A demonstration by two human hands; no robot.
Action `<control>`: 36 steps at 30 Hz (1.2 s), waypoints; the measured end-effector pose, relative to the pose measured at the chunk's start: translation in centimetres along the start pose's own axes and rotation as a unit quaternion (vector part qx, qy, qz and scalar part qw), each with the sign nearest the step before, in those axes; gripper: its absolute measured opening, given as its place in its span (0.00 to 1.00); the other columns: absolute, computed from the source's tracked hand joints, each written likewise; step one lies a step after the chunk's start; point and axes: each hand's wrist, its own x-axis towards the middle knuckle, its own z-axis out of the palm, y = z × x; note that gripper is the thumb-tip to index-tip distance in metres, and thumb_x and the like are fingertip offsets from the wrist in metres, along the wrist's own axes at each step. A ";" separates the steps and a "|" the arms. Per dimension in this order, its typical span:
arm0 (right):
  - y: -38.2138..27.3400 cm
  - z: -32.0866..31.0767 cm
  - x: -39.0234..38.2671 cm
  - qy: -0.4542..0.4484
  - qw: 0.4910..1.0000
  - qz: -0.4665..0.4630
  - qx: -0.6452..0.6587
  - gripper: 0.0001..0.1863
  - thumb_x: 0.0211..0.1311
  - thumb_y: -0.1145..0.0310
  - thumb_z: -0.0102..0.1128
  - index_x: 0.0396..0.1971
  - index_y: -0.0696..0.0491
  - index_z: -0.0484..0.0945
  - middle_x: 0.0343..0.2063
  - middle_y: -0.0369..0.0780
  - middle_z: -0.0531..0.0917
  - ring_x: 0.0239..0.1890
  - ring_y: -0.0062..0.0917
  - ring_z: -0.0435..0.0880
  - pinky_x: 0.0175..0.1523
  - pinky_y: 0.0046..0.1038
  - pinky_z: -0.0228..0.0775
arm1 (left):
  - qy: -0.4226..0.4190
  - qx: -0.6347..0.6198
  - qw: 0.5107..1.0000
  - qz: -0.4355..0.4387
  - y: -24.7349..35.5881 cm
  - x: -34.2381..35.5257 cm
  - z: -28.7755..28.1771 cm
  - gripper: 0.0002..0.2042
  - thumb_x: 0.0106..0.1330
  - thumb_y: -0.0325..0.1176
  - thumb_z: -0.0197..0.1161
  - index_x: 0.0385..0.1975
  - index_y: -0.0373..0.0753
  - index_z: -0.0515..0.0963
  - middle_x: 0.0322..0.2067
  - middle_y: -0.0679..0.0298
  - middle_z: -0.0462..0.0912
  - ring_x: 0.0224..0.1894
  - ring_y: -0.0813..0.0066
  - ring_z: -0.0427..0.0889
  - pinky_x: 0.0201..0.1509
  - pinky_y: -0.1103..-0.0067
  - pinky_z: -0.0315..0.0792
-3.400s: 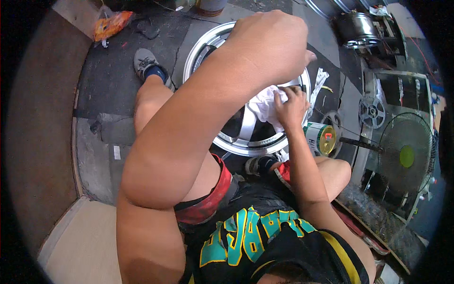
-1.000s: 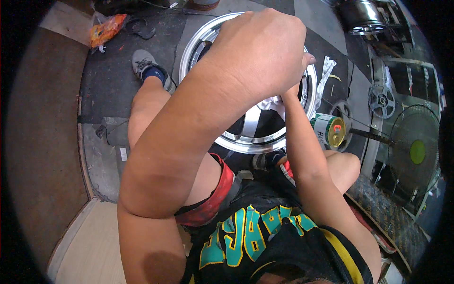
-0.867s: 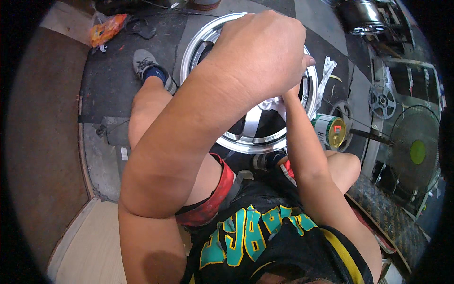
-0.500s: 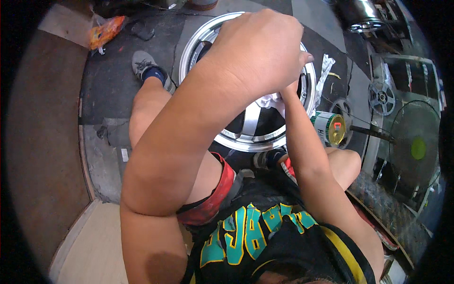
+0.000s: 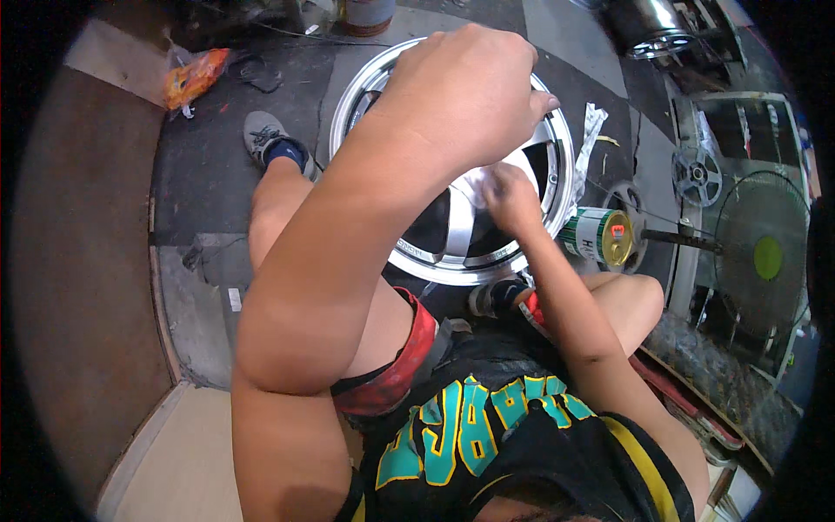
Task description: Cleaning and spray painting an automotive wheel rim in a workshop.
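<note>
A silver alloy wheel rim [image 5: 459, 228] with dark gaps between its spokes lies on the floor between my legs. My right hand [image 5: 513, 198], slightly smeared by motion, is closed on a white cloth [image 5: 470, 186] against the wheel's middle. Over the far part of the wheel, my left hand [image 5: 470, 91] is raised with its wrist bent and knuckles curled. Only its back and thumb show; the fingers and anything in them are hidden. My left forearm crosses in front and covers much of the wheel's left side.
Right of the wheel are a green and white can [image 5: 600, 237] with a gold end and a strip of white cloth [image 5: 591, 130]. A fan [image 5: 765, 257] stands farther right. An orange plastic bag [image 5: 193, 78] lies at the far left, and a shiny metal wheel [image 5: 657, 35] at the far right.
My right hand has come out from behind the left one, toward me, and now shows with the white cloth on the wheel. My left hand has shifted slightly left.
</note>
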 end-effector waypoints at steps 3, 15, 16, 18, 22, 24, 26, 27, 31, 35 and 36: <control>0.8 -0.2 -1.2 -0.008 1.000 -0.012 -0.026 0.15 0.62 0.69 0.64 0.46 0.59 0.84 0.51 0.53 0.85 0.56 0.48 0.83 0.62 0.42 0.75 | 0.025 0.003 1.000 0.011 0.0 -0.1 0.2 0.18 0.67 0.44 0.68 0.44 0.35 0.87 0.33 0.48 0.89 0.37 0.50 0.89 0.48 0.64 0.81; 4.7 -2.9 5.9 -0.191 0.946 -0.184 -0.186 0.18 0.62 0.67 0.60 0.51 0.55 0.84 0.58 0.43 0.84 0.67 0.37 0.76 0.71 0.42 0.64 | -0.023 -0.009 0.999 -0.049 0.1 0.5 -0.2 0.20 0.67 0.45 0.68 0.49 0.34 0.86 0.36 0.46 0.89 0.39 0.52 0.90 0.49 0.65 0.81; 4.6 -3.3 4.3 -0.176 0.953 -0.187 -0.162 0.19 0.61 0.69 0.59 0.51 0.54 0.84 0.58 0.44 0.83 0.66 0.37 0.77 0.71 0.43 0.64 | -0.039 -0.038 0.995 -0.080 0.1 0.2 -0.5 0.21 0.67 0.46 0.68 0.49 0.34 0.86 0.38 0.46 0.89 0.40 0.53 0.90 0.48 0.66 0.81; 3.3 -3.3 1.2 -0.211 0.959 -0.132 -0.135 0.20 0.58 0.71 0.59 0.51 0.54 0.83 0.56 0.45 0.84 0.64 0.39 0.79 0.70 0.43 0.66 | -0.011 -0.034 0.998 -0.047 -0.1 -0.3 -1.1 0.21 0.66 0.46 0.69 0.49 0.34 0.86 0.38 0.45 0.89 0.41 0.53 0.90 0.48 0.66 0.81; -3.6 1.6 1.1 -0.231 0.972 0.023 0.025 0.12 0.59 0.70 0.63 0.42 0.58 0.81 0.41 0.54 0.86 0.48 0.51 0.85 0.56 0.49 0.75 | 0.000 -0.020 1.000 -0.010 -0.1 -0.3 -1.2 0.21 0.67 0.45 0.69 0.49 0.34 0.85 0.40 0.45 0.89 0.42 0.53 0.90 0.48 0.66 0.81; -6.6 4.5 3.3 -0.146 0.974 0.078 0.156 0.17 0.67 0.64 0.58 0.48 0.62 0.76 0.38 0.60 0.85 0.43 0.56 0.85 0.51 0.52 0.76 | -0.007 -0.023 1.000 0.004 0.2 0.5 -0.3 0.20 0.67 0.44 0.69 0.49 0.33 0.85 0.40 0.45 0.89 0.41 0.53 0.90 0.48 0.67 0.81; -7.6 5.6 4.0 -0.107 0.977 0.114 0.146 0.19 0.68 0.63 0.59 0.51 0.61 0.76 0.37 0.59 0.85 0.42 0.57 0.85 0.50 0.52 0.76 | -0.020 -0.029 0.999 0.009 0.7 1.3 1.1 0.20 0.66 0.47 0.68 0.49 0.37 0.87 0.37 0.47 0.89 0.41 0.50 0.89 0.51 0.64 0.81; -7.3 5.7 4.1 -0.091 0.977 0.122 0.148 0.20 0.67 0.63 0.59 0.53 0.61 0.77 0.37 0.58 0.85 0.41 0.57 0.85 0.51 0.53 0.76 | -0.028 -0.031 0.999 0.003 0.9 1.6 1.7 0.20 0.66 0.48 0.68 0.48 0.38 0.87 0.36 0.48 0.89 0.42 0.49 0.89 0.52 0.63 0.81; -2.4 0.9 0.9 -0.199 0.974 -0.015 0.105 0.19 0.57 0.70 0.64 0.49 0.56 0.83 0.42 0.53 0.86 0.46 0.50 0.86 0.53 0.46 0.77 | -0.051 -0.013 0.999 0.000 0.8 2.4 3.0 0.21 0.66 0.48 0.68 0.49 0.38 0.87 0.37 0.49 0.90 0.43 0.51 0.89 0.55 0.63 0.80; 5.9 -7.4 0.9 -0.293 0.955 -0.034 -0.027 0.29 0.48 0.75 0.70 0.56 0.55 0.81 0.48 0.49 0.86 0.49 0.46 0.87 0.56 0.42 0.78 | -0.077 0.020 0.997 -0.018 1.2 2.6 2.6 0.20 0.70 0.45 0.66 0.50 0.32 0.85 0.43 0.45 0.89 0.45 0.55 0.90 0.53 0.68 0.80; 7.9 -9.5 0.6 -0.232 0.972 0.046 -0.003 0.28 0.47 0.76 0.71 0.54 0.55 0.83 0.48 0.50 0.86 0.49 0.46 0.87 0.56 0.42 0.78 | -0.069 0.008 0.997 -0.029 1.6 2.5 2.4 0.21 0.70 0.45 0.66 0.50 0.32 0.85 0.44 0.45 0.89 0.46 0.57 0.90 0.52 0.68 0.80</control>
